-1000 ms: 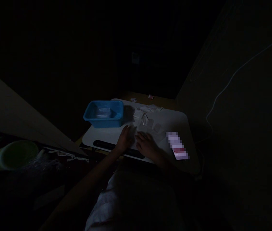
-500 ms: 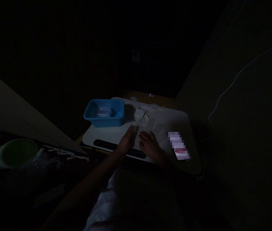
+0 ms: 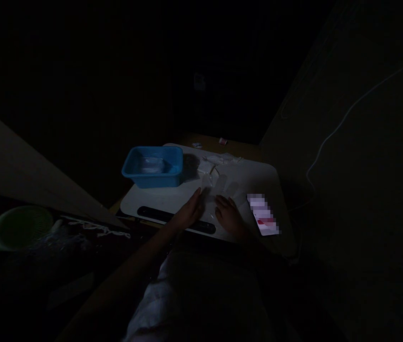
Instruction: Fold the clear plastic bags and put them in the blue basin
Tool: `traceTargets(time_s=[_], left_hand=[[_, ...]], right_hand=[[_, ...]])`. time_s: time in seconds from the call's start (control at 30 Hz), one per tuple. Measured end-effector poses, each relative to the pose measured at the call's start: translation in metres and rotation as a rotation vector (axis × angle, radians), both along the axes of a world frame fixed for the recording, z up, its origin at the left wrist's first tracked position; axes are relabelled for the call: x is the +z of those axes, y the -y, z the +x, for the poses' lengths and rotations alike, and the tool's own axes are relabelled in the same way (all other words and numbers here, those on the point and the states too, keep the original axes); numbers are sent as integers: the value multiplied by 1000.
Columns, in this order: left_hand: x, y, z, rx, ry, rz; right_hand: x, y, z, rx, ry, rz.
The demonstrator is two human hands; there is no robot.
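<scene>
In the dim light, my left hand (image 3: 190,211) rests low over the near part of a white folding table (image 3: 258,178), its fingers stretched forward. My right hand (image 3: 229,213) lies just to the right, fingers apart and slightly bent over the tabletop. A faint sheet of clear plastic (image 3: 208,202) shows in the gap between them; its edges are hard to make out. Beyond the hands are more crumpled clear plastic wrappers (image 3: 219,158) and a thin greenish strip (image 3: 215,169). Shadow hides the undersides of both hands.
A blue plastic basin (image 3: 157,180) holding a clear package stands at the left. A lit phone (image 3: 263,213) lies at the right. A dark slot (image 3: 155,213) runs along the table's near edge. A green basket (image 3: 23,228) is at far left, and a white cable (image 3: 347,111) hangs at right.
My left hand has shifted slightly right and its thumb no longer sticks up as before. My right hand has moved a little right. The clear plastic between them shows differently.
</scene>
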State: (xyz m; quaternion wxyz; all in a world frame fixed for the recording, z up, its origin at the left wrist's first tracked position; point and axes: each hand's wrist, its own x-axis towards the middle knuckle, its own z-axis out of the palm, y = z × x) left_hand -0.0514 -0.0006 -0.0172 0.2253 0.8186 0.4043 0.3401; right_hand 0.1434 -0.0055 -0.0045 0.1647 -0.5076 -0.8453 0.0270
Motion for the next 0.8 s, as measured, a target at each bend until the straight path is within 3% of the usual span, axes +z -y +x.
traceTargets(time_s=[0.13,0.33,0.57,0.8], left_hand=[[3,-4,0,148,-151,12],[8,0,8,106,-476,117],[10,6,10,95,-592,155],[10,6,11,99,-604,165]], right_hand=[[-1,-4,5,3,-50,-3],[-2,-7,11,-6,-72,-17],[5,-6,11,-59,-68,65],[10,8,-11,124,89,51]])
